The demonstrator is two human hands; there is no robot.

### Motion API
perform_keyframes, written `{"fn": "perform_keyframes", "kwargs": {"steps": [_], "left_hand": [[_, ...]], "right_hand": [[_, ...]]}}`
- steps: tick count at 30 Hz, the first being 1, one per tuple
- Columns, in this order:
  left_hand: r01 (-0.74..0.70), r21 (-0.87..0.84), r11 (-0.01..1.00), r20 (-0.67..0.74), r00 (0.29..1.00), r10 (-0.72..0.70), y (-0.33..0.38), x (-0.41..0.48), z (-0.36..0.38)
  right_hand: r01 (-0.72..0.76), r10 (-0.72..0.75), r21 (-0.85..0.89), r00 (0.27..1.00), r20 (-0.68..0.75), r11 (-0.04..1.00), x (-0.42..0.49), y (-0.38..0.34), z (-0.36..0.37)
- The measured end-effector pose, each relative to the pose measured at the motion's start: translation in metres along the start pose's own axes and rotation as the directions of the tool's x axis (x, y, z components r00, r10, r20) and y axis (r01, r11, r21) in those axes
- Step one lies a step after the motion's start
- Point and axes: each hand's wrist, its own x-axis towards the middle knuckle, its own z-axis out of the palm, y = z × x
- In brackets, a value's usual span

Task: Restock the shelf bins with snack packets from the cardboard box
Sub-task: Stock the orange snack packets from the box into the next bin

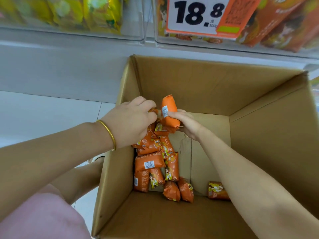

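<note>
1. Under the left hand (131,121), inside the cardboard box (207,87), the fingertips are tucked out of sight. They curl round the top of a bunch of orange packets (156,132), and how many they grip cannot be counted.
2. The right hand (187,125) grips a single snack packet (169,112) round its lower half. The packet stands nearly upright, barcode side up, just beside the left knuckles. Its bottom end is covered by the palm.
3. Against the box's left wall lies a pile of loose packets (151,168). Whether its topmost ones rest there or hang from the left hand is unclear, since bunch and pile run together.
4. A stray packet (215,190) near the box's near wall is half covered by the right forearm.
5. Both forearms cross the box opening and block part of its floor. The near wall is cut off at the bottom edge.
6. Beyond the box sit two clear shelf bins, both cropped at the top. The left bin (136,34) holds blurred yellow packets (101,14). The right bin (159,39) holds orange packets (284,30), partly masked by a price card (196,16) reading 18.8, its small print unreadable.
7. A gold bangle (107,133) circles the left wrist, and pink fabric (43,218) fills the lower left corner, cut off.
</note>
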Motion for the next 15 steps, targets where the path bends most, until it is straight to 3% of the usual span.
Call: {"fn": "perform_keyframes", "kwargs": {"steps": [3, 5, 6, 7, 8, 10, 11, 12, 14, 15], "left_hand": [[0.095, -0.089, 0.991, 0.072, 0.993, -0.088, 0.004, 0.006, -0.002], [0.326, -0.201, 0.924, 0.246, 0.930, -0.274, 0.010, 0.017, -0.007], [0.492, -0.309, 0.814, 0.331, 0.858, -0.393, 0.016, 0.024, -0.012], [0.661, -0.435, 0.612, 0.445, 0.748, -0.492, 0.026, 0.031, -0.018], [0.770, -0.550, 0.325, 0.556, 0.627, -0.546, 0.036, 0.037, -0.023], [0.771, -0.589, -0.241, 0.775, 0.454, -0.440, 0.057, 0.045, -0.035], [0.724, -0.561, -0.402, 0.823, 0.436, -0.364, 0.068, 0.042, -0.046], [0.654, -0.549, -0.520, 0.835, 0.459, -0.305, 0.073, 0.049, -0.043], [0.595, -0.600, -0.535, 0.798, 0.490, -0.350, 0.076, 0.056, -0.029], [0.578, -0.660, -0.479, 0.751, 0.510, -0.419, 0.073, 0.061, -0.020]], "right_hand": [[-0.070, 0.047, 0.188, 0.991, 0.125, 0.980, -0.040, -0.007, -0.022], [-0.097, 0.044, 0.308, 0.984, 0.175, 0.946, -0.063, -0.013, -0.036], [-0.091, 0.023, 0.353, 0.981, 0.192, 0.931, -0.076, -0.018, -0.040], [-0.075, -0.005, 0.392, 0.980, 0.201, 0.917, -0.087, -0.022, -0.043], [-0.055, -0.034, 0.420, 0.979, 0.202, 0.906, -0.098, -0.027, -0.044], [-0.016, -0.087, 0.437, 0.973, 0.213, 0.899, -0.121, -0.037, -0.043], [0.008, -0.117, 0.425, 0.966, 0.232, 0.905, -0.131, -0.042, -0.042], [0.034, -0.141, 0.384, 0.957, 0.254, 0.923, -0.143, -0.049, -0.039], [0.091, -0.163, 0.233, 0.937, 0.311, 0.968, -0.164, -0.062, -0.035], [0.123, -0.172, 0.156, 0.921, 0.349, 0.980, -0.175, -0.068, -0.033]]}}
